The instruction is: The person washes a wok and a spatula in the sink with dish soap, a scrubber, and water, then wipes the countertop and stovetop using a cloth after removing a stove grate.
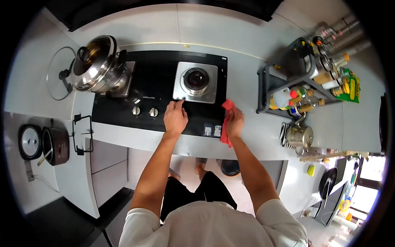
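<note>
My left hand [176, 118] is at the front left corner of the square steel burner plate [210, 91], its bent fingers closed on the plate's edge. The round burner [196, 79] sits in the middle of that plate. In my right hand [235, 122] is a red cloth [225, 131], bunched under the fingers and hanging down along the right edge of the black glass gas stove [158, 82]. Two metal knobs [153, 112] stand on the stove left of my left hand. Small labels [212, 130] are stuck near the stove's front right corner.
A large lidded steel pot [96, 68] stands on the left burner, with a glass lid [61, 76] behind it. A black pot stand [83, 133] lies at the counter's left edge. On the right are a grey rack [267, 88] of bottles and a metal kettle [299, 136].
</note>
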Tool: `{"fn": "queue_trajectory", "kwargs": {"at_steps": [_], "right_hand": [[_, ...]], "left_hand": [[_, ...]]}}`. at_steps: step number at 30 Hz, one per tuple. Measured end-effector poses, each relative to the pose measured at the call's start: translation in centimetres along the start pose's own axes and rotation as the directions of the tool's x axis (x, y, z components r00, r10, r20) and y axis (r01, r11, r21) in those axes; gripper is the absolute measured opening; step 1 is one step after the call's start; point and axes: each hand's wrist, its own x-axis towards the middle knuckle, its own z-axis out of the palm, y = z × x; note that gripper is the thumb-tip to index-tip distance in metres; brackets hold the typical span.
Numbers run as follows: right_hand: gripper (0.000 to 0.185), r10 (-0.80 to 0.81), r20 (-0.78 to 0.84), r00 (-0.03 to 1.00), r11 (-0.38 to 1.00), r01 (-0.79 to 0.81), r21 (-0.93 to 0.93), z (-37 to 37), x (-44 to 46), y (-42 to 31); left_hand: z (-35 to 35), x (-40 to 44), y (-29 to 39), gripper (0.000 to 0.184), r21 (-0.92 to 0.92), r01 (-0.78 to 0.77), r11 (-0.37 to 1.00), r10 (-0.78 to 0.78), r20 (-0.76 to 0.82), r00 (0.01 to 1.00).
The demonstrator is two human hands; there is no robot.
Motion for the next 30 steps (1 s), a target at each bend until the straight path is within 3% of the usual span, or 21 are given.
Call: {"fn": "queue_trajectory", "kwargs": {"at_steps": [2,5,6,10,12,15,18,22,23,24,25,27,30], "right_hand": [[0.021,0.237,-0.039,0.971,0.953,-0.224,0.205,0.7,3.1,-2.2],[0.025,0.218,0.043,0.975,0.947,-0.222,0.233,2.2,8.4,-5.7],[0.026,0.125,-0.019,0.992,0.965,-0.117,0.235,3.7,10.0,-6.2],[0.027,-0.032,0.041,0.999,0.978,0.022,0.205,7.5,17.2,-11.6],[0.027,-0.161,-0.057,0.985,0.917,0.171,0.361,11.6,20.4,-13.4],[0.022,-0.293,-0.046,0.955,0.906,0.293,0.307,16.4,24.4,-18.3],[0.024,-0.397,-0.041,0.917,0.881,0.393,0.262,23.4,27.7,-21.8],[0.028,-0.414,-0.056,0.909,0.862,0.411,0.296,32.3,30.3,-26.6],[0.027,-0.572,-0.054,0.819,0.795,0.569,0.208,34.4,30.6,-27.1],[0.026,-0.708,-0.032,0.705,0.698,0.706,0.116,36.5,30.8,-27.0],[0.027,-0.772,0.098,0.628,0.634,0.771,0.057,39.0,30.7,-26.2],[0.033,-0.718,0.326,0.616,0.671,0.737,0.084,40.5,30.0,-25.7],[0.032,-0.619,0.384,0.685,0.765,0.637,0.098,39.8,30.6,-24.5]], "left_hand": [[-0.5,1.1,-0.4,0.032,0.023,0.029,0.999,-0.028,-0.017,0.999],[-1.8,3.1,-1.6,0.032,0.043,0.070,0.997,-0.068,-0.045,0.997],[-2.1,3.8,-2.3,0.032,0.038,0.083,0.996,-0.081,-0.069,0.994],[-3.1,6.7,-5.4,0.032,0.036,0.121,0.992,-0.116,-0.126,0.985],[-3.2,8.5,-7.1,0.032,0.023,0.133,0.991,-0.128,-0.143,0.981],[-3.3,10.7,-9.3,0.034,-0.019,0.174,0.985,-0.175,-0.140,0.975],[-3.1,13.4,-12.2,0.035,-0.065,0.153,0.986,-0.161,-0.152,0.975],[-3.6,15.0,-14.9,0.033,-0.144,0.137,0.980,-0.161,-0.164,0.973],[-3.6,15.3,-15.3,0.033,-0.178,0.134,0.975,-0.163,-0.160,0.974],[-3.4,15.4,-16.0,0.033,-0.190,0.133,0.973,-0.163,-0.157,0.974],[-3.4,15.5,-16.4,0.033,-0.200,0.120,0.972,-0.150,-0.141,0.978],[-3.3,16.1,-17.2,0.034,-0.196,0.116,0.974,-0.140,-0.114,0.984],[-2.5,16.7,-17.6,0.034,-0.186,0.106,0.977,-0.120,-0.064,0.991]]}}
